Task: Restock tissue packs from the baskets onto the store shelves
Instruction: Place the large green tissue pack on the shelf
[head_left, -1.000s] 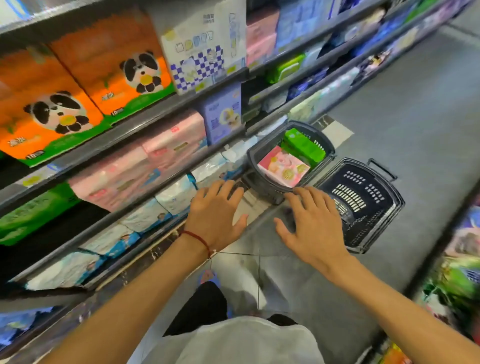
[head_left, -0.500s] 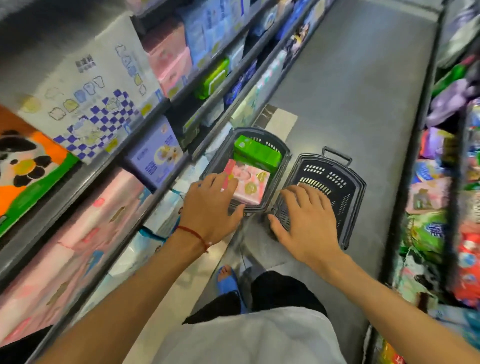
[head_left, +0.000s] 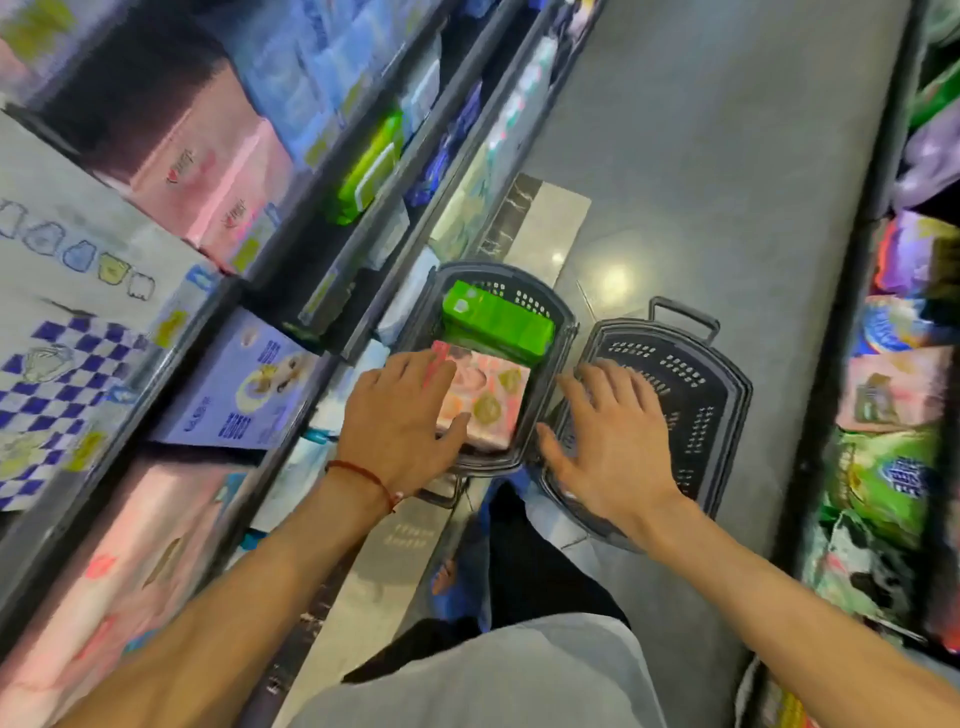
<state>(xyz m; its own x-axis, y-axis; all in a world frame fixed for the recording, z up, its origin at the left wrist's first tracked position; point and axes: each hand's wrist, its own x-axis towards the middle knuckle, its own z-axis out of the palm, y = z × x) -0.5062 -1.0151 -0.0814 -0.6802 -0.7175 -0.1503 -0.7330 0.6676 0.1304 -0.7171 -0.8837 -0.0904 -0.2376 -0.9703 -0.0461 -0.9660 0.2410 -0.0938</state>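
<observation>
Two dark baskets stand side by side on the aisle floor. The left basket (head_left: 558, 332) holds a green tissue pack (head_left: 498, 325) and a pink patterned tissue pack (head_left: 491, 400). The right basket (head_left: 727, 384) looks empty. My left hand (head_left: 400, 421), fingers spread, hovers over the left part of the pink pack and holds nothing. My right hand (head_left: 613, 436) is spread flat over the gap between the baskets and the inner rim of the right basket, also empty. The store shelves (head_left: 291, 249) on the left carry pink, blue and green tissue packs.
A second shelf rack (head_left: 893, 415) with bagged goods lines the right side of the aisle. The grey floor (head_left: 701, 156) runs between the racks beyond the baskets. My legs and one foot in a blue slipper (head_left: 447, 582) are below the baskets.
The view has swung toward the baskets, which now look closer. Both hands have reached forward: the left now over the pink pack, the right over the inner rim of the right basket.
</observation>
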